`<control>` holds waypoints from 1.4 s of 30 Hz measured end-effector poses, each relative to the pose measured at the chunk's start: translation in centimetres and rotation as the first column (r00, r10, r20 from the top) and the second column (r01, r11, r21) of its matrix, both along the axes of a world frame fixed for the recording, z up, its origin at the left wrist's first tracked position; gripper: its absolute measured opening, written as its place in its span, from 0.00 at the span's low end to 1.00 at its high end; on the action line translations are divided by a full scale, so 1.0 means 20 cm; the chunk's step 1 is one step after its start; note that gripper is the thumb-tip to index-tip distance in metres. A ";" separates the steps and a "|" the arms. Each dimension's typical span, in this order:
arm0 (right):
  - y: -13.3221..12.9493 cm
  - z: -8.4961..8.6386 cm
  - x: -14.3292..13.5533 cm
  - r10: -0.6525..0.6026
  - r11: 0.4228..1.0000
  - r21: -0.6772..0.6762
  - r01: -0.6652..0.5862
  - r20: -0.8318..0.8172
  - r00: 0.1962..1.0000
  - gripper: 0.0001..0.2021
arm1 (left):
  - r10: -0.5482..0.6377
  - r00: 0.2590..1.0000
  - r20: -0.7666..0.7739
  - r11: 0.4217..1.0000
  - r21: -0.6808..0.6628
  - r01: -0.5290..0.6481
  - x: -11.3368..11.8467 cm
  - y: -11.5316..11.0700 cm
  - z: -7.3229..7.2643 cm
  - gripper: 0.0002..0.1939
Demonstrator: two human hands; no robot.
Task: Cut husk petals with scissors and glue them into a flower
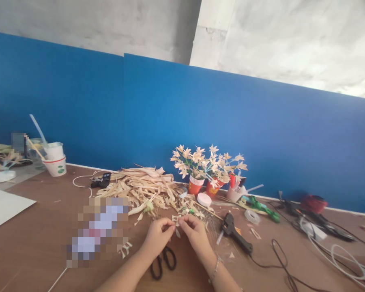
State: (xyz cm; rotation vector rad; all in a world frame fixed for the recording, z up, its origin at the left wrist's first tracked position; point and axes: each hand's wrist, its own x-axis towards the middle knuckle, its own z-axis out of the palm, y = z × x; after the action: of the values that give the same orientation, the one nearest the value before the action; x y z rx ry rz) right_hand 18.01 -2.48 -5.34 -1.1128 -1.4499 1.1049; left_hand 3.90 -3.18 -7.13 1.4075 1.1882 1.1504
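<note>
My left hand and my right hand meet over the table, thumbs and fingertips pinched together. Between them is a small pale piece of dried husk, partly hidden by the fingers. Black-handled scissors lie below, between my forearms, with the blades hidden by my left hand. Just beyond my hands spreads a heap of dried husk strips. To the left of my left wrist rest some cut husk pieces. A black glue gun lies to the right of my right hand.
Pale handmade flowers stand in red paper cups near the blue partition. A tape roll, cables and a power strip lie on the right. Stacked cups and a blurred-out device are on the left.
</note>
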 end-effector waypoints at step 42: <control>-0.03 0.11 0.71 -0.259 0.825 0.146 0.546 0.956 0.135 0.14 | 0.134 0.989 0.068 0.990 -0.041 -0.131 -0.03 0.01 0.04 0.18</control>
State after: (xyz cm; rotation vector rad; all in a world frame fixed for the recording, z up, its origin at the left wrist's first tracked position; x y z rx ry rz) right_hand 32.17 -3.12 -3.13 -2.4969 -1.6662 0.0126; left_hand 3.33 -2.98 -6.39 1.2654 1.2620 1.2533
